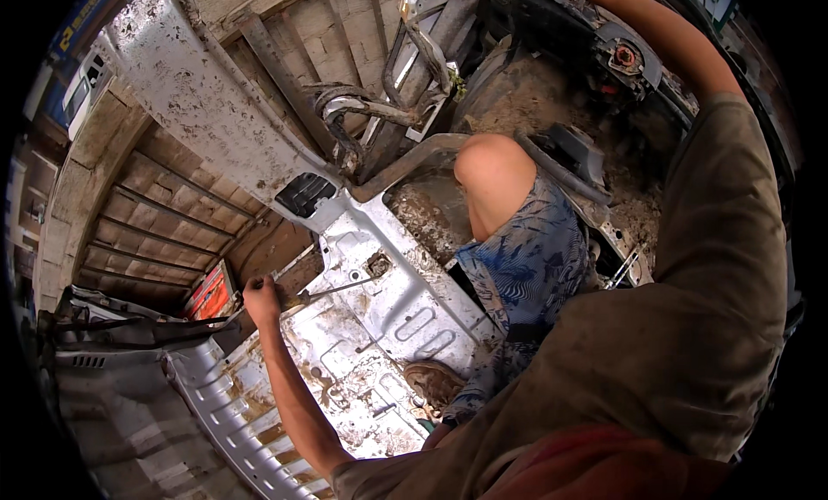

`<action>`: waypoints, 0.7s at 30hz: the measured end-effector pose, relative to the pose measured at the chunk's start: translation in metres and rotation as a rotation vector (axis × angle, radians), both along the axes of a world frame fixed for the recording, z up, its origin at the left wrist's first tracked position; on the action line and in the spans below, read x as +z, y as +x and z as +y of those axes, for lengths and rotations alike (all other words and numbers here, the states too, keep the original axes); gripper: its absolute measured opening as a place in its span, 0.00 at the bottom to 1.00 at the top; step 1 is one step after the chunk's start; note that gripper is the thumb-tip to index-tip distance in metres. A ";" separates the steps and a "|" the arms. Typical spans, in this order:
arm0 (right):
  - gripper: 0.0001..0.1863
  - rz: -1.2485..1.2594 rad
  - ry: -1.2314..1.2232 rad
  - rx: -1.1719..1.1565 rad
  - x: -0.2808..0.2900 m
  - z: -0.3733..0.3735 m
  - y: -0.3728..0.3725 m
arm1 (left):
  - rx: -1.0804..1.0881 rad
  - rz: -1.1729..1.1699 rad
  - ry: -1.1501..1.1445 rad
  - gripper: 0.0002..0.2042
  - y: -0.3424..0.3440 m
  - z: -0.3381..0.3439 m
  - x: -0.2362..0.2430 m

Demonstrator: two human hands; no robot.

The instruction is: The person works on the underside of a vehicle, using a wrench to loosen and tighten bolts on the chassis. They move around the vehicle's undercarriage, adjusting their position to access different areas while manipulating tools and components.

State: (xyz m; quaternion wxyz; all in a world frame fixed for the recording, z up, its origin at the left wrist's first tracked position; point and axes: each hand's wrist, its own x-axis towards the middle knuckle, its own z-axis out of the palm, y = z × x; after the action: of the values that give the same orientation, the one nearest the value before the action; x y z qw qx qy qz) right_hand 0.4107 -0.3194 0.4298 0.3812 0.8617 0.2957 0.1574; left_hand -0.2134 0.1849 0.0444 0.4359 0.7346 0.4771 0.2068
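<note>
My left hand point(262, 296) is closed on the handle end of a long thin metal tool point(343, 284), whose shaft lies over the muddy silver floor pan point(354, 323). My bare knee point(492, 164) is bent beside the pan, with a dirty shoe point(431, 381) lower down. My right arm point(647, 30) stretches up along the upper right to a dark, dirty assembly point(623, 56); its hand is at the top edge, too hidden to read.
A speckled silver body panel point(190, 95) rises at upper left beside wooden slatted walls point(155, 207). Bent tubing point(362, 103) stands at the top middle. An orange-red object point(205, 293) lies left of my hand, and ribbed metal point(207, 388) is at lower left.
</note>
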 end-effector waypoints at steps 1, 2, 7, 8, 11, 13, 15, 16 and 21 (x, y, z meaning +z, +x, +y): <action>0.13 0.000 -0.001 0.002 0.000 0.000 0.000 | -0.003 -0.012 -0.012 0.13 0.001 0.000 -0.002; 0.13 0.001 -0.001 0.000 0.000 -0.001 0.000 | -0.007 -0.024 -0.024 0.13 0.000 -0.001 -0.004; 0.13 0.018 -0.011 0.005 0.000 0.004 0.000 | 0.008 -0.040 -0.071 0.12 -0.004 0.000 -0.003; 0.13 0.021 -0.004 0.004 0.002 0.004 -0.001 | 0.013 -0.033 -0.054 0.12 -0.005 0.002 -0.004; 0.13 0.036 -0.005 0.002 0.000 0.002 -0.003 | 0.028 -0.069 -0.092 0.12 -0.012 0.000 -0.003; 0.14 0.046 -0.007 0.005 0.001 0.004 -0.002 | 0.009 -0.050 -0.063 0.11 -0.009 -0.004 0.000; 0.14 0.058 -0.006 0.006 0.000 0.003 -0.003 | 0.003 -0.051 -0.062 0.11 -0.002 -0.008 0.005; 0.14 0.066 -0.007 0.003 0.000 0.002 -0.003 | 0.003 -0.065 -0.079 0.11 0.002 -0.012 0.009; 0.14 0.107 -0.014 0.007 0.001 0.006 -0.004 | 0.019 -0.107 -0.112 0.10 0.006 -0.015 0.018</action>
State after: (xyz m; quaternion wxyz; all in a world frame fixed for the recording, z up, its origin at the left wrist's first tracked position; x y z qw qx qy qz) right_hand 0.4066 -0.3130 0.4307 0.3703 0.8650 0.3200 0.1103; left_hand -0.2077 0.1699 0.0626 0.4990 0.6924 0.4710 0.2228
